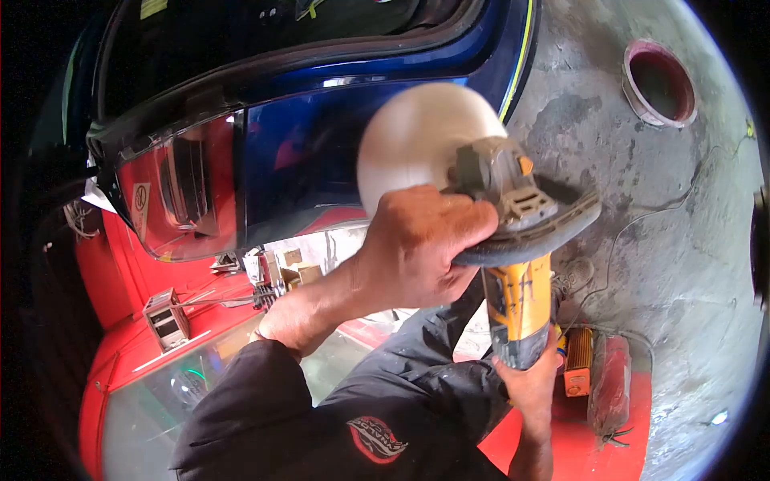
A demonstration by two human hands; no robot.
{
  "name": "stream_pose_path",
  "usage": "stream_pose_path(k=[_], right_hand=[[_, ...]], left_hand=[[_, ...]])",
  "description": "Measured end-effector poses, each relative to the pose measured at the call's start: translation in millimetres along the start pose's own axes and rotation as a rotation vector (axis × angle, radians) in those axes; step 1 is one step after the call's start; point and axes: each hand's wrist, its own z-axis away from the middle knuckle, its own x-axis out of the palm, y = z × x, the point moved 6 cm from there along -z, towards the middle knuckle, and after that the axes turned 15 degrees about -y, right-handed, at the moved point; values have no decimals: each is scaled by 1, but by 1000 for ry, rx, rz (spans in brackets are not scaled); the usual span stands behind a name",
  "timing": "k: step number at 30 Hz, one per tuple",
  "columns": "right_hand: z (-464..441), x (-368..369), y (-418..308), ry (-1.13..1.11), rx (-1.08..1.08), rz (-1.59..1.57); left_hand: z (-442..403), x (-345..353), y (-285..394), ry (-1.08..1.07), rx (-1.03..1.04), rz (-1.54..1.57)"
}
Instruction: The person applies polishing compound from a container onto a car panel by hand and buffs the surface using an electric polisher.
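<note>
My left hand (pixel 429 240) is wrapped around the front handle (pixel 553 224) of a yellow and grey power polisher (pixel 520 293). Lower down, my right hand (pixel 531 377) grips the polisher's rear body. Its round white pad (pixel 421 136) looks blurred, as if spinning, and overlaps the glossy dark blue car panel (pixel 309 152). Whether the pad presses on the paint I cannot tell. Left of that panel is the red tail light (pixel 184 188), with reflections across it.
A red counter with a glass front (pixel 160 409) stands at lower left, bearing a small box (pixel 166 319) and cartons (pixel 295 272). An orange container (pixel 578 361) and a red bottle (pixel 611 385) are at lower right. A cord (pixel 618 240) crosses the grey surface near a round bucket (pixel 659 82).
</note>
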Motion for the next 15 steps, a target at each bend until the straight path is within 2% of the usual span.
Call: stream_pose_path(k=[8,10,15], right_hand=[[4,11,-12,-18,-28,-13],[0,6,-24,37,-53,100],[12,21,-10,37,-60,90]], left_hand=[[-1,-11,-1,-12,7,-31],[-8,-18,-4,15,31,-25],[23,-15,2,-29,-17,-36]])
